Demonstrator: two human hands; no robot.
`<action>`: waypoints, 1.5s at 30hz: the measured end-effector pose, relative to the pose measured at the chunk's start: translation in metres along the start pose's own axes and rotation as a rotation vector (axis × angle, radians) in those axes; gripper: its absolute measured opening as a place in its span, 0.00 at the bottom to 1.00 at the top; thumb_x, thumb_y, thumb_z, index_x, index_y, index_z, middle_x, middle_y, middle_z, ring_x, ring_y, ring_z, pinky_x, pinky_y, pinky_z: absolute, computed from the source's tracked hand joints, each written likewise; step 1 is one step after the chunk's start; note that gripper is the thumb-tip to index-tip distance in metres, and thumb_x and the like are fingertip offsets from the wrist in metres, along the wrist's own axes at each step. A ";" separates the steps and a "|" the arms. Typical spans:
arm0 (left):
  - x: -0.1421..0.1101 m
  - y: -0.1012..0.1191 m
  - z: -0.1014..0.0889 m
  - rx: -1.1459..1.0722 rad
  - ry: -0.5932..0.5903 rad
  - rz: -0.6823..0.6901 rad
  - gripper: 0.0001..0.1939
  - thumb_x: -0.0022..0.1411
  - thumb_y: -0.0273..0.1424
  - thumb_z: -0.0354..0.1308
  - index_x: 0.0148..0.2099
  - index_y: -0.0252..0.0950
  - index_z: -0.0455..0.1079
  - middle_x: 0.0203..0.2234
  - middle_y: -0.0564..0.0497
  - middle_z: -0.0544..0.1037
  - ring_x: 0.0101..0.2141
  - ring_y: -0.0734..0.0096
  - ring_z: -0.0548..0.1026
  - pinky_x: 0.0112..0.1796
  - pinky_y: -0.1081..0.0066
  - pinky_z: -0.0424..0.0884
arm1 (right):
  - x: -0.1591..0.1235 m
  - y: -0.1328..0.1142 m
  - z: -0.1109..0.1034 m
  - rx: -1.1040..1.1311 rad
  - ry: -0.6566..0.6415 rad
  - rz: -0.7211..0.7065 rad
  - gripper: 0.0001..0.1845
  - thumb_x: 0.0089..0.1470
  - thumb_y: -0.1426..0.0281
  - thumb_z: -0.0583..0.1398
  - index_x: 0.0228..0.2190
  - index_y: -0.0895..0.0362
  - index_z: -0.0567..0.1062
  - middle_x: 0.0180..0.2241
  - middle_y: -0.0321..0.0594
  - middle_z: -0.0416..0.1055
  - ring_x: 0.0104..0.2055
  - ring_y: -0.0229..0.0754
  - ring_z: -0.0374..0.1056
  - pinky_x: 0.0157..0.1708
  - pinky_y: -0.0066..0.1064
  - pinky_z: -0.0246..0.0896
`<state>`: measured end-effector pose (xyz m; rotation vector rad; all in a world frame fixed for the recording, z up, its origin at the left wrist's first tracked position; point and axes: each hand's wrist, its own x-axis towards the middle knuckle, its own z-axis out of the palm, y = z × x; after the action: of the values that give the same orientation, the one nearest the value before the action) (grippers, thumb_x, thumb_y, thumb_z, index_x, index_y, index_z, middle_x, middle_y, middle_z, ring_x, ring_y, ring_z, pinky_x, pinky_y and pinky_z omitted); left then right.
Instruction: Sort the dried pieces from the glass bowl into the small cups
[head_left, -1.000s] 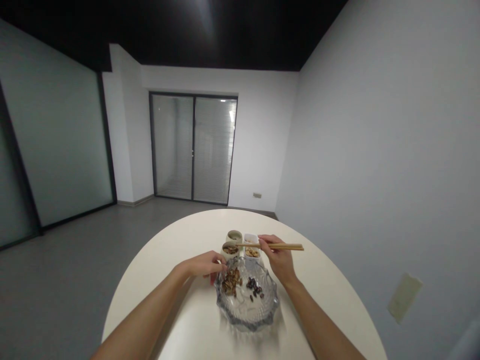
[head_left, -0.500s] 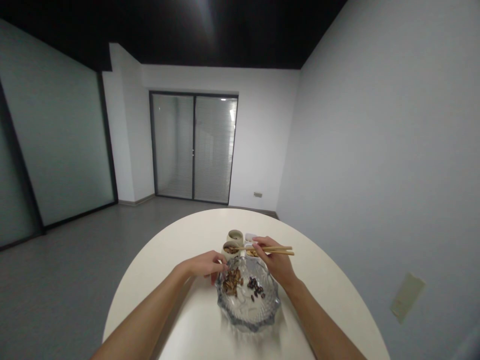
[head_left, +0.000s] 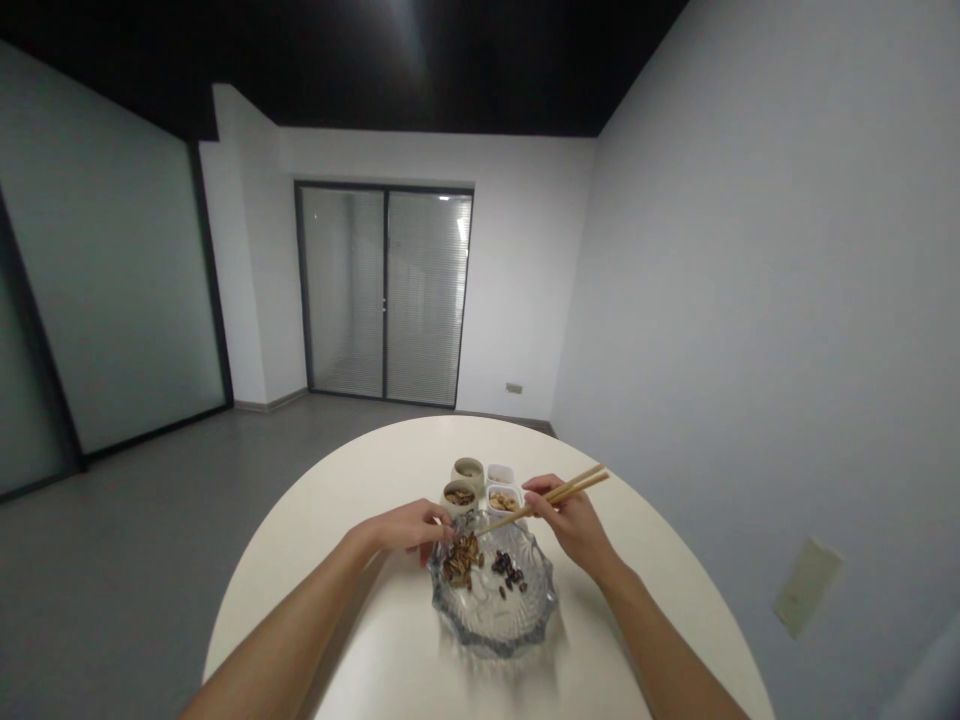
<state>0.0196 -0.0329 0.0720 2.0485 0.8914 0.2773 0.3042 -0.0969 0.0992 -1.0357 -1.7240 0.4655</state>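
A clear glass bowl (head_left: 495,640) with a wavy rim sits on the table. Inside it, brown elongated pieces (head_left: 460,565) lie in a heap at the left, and several dark, bean-like pieces (head_left: 507,570) are grouped toward the right. My left hand (head_left: 411,527) has its fingers closed on the bowl's left rim. In my right hand (head_left: 576,520) is a pair of wooden chopsticks (head_left: 564,490), whose tips point down over the bowl's far left part, near the brown heap. Whether the tips pinch a piece is too small to tell.
Just behind the bowl stands a round cup (head_left: 459,512) with brown pieces, and another round cup (head_left: 456,472) farther back. Beside them are a white container (head_left: 504,488) of pale nut-like pieces and a second white container (head_left: 501,467). All rest on the round cream table (head_left: 360,640).
The chopstick tips have moved from the front round cup toward me, down over the bowl. My right hand has shifted slightly right and tilted the sticks. My left hand stays at the rim.
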 end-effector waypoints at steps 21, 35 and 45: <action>0.002 -0.004 0.001 -0.001 0.007 -0.028 0.21 0.57 0.48 0.55 0.39 0.34 0.71 0.20 0.54 0.71 0.21 0.71 0.71 0.21 0.75 0.59 | -0.005 -0.010 0.013 -0.064 -0.084 -0.085 0.12 0.58 0.60 0.62 0.34 0.55 0.79 0.30 0.40 0.77 0.31 0.43 0.72 0.32 0.31 0.68; 0.003 -0.008 0.000 -0.020 -0.001 0.010 0.19 0.58 0.47 0.54 0.38 0.34 0.70 0.20 0.55 0.71 0.20 0.72 0.70 0.19 0.75 0.57 | -0.006 -0.011 0.012 -0.107 -0.109 -0.066 0.09 0.59 0.63 0.61 0.34 0.54 0.78 0.29 0.38 0.76 0.29 0.41 0.70 0.29 0.29 0.64; 0.003 -0.007 0.001 -0.023 -0.004 0.017 0.21 0.58 0.48 0.54 0.38 0.34 0.71 0.20 0.54 0.72 0.21 0.71 0.71 0.20 0.75 0.58 | -0.006 -0.012 0.008 -0.110 -0.173 -0.057 0.11 0.60 0.62 0.61 0.40 0.54 0.79 0.32 0.39 0.77 0.32 0.42 0.72 0.32 0.29 0.66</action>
<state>0.0184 -0.0287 0.0656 2.0352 0.8645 0.2911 0.2929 -0.1069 0.1012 -1.0465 -1.9458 0.4379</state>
